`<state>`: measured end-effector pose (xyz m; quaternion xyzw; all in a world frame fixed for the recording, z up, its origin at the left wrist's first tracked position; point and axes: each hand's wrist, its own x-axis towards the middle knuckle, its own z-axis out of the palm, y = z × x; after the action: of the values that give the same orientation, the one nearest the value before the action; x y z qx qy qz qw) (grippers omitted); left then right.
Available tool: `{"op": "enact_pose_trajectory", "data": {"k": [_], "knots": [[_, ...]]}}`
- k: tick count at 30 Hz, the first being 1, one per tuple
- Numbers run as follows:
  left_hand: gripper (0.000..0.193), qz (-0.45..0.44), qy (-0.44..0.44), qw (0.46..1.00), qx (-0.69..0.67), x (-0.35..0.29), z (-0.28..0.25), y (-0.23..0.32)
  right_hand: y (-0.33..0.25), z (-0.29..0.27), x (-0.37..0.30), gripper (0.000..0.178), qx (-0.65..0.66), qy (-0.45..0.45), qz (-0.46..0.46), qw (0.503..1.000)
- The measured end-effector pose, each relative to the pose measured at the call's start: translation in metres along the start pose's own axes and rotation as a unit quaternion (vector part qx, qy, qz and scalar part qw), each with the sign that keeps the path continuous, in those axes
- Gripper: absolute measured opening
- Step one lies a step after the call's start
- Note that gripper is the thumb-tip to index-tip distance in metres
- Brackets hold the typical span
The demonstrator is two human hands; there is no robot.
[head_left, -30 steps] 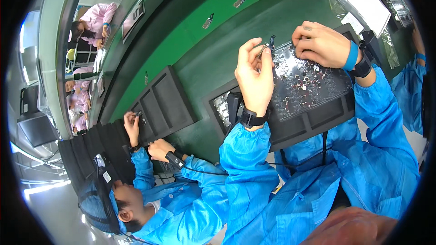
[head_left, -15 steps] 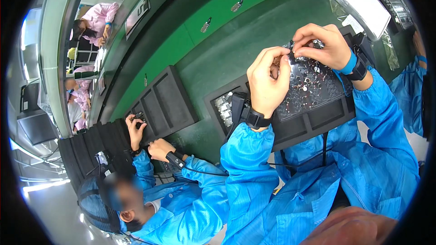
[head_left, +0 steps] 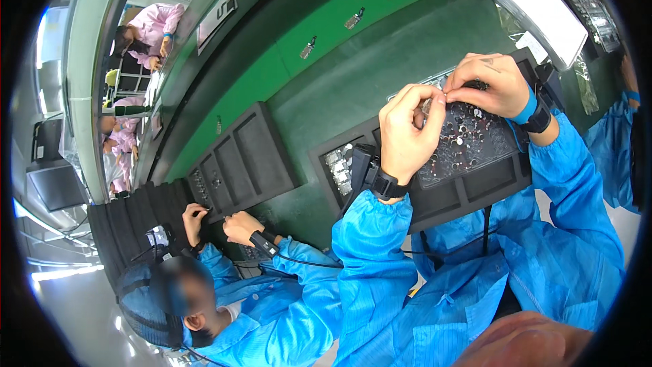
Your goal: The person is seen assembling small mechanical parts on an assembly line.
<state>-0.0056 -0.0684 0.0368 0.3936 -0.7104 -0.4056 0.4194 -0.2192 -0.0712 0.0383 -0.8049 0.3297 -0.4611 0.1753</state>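
My left hand (head_left: 411, 130) and my right hand (head_left: 494, 85) meet over the far part of a black foam tray (head_left: 435, 209), thumbs and forefingers pinched tip to tip. Whatever they hold is too small or too hidden to make out. Part of a small dark object (head_left: 477, 85) shows under my right fingers; whether I grip it cannot be told. Beneath my hands, a clear plastic sheet or shallow tray (head_left: 441, 171) carries several small round metal and dark parts (head_left: 463, 141). Silvery metal pieces (head_left: 338, 168) fill the tray's left compartment.
On the left, a co-worker's hands (head_left: 239, 227) work beside another black foam tray (head_left: 255, 156) and stacked black trays (head_left: 129, 221). A white panel (head_left: 540, 13) lies at the back right. Small metal pieces (head_left: 354, 18) sit on the green strip behind.
My hands have shifted slightly, the fingertips lower and a little right. The dark piece seen between them earlier no longer shows there. The co-worker's far hand has moved down from its tray.
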Motion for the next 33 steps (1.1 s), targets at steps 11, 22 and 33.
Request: {"op": "enact_pose_trajectory", "data": {"k": [11, 22, 33], "knots": [[0.009, 0.111, 0.041, 0.99, 0.078, -0.004, 0.002, -0.004, -0.005, 0.006, 0.006, 0.03, -0.013, -0.025, -0.037, 0.999], [0.011, 0.185, 0.071, 0.976, 0.093, -0.001, 0.011, -0.009, 0.013, 0.027, -0.016, 0.033, 0.027, 0.026, 0.064, 0.997], [0.015, 0.093, 0.334, 0.933, -0.101, 0.012, -0.024, -0.004, 0.014, 0.0, -0.031, 0.031, 0.017, 0.014, 0.173, 0.985]]}}
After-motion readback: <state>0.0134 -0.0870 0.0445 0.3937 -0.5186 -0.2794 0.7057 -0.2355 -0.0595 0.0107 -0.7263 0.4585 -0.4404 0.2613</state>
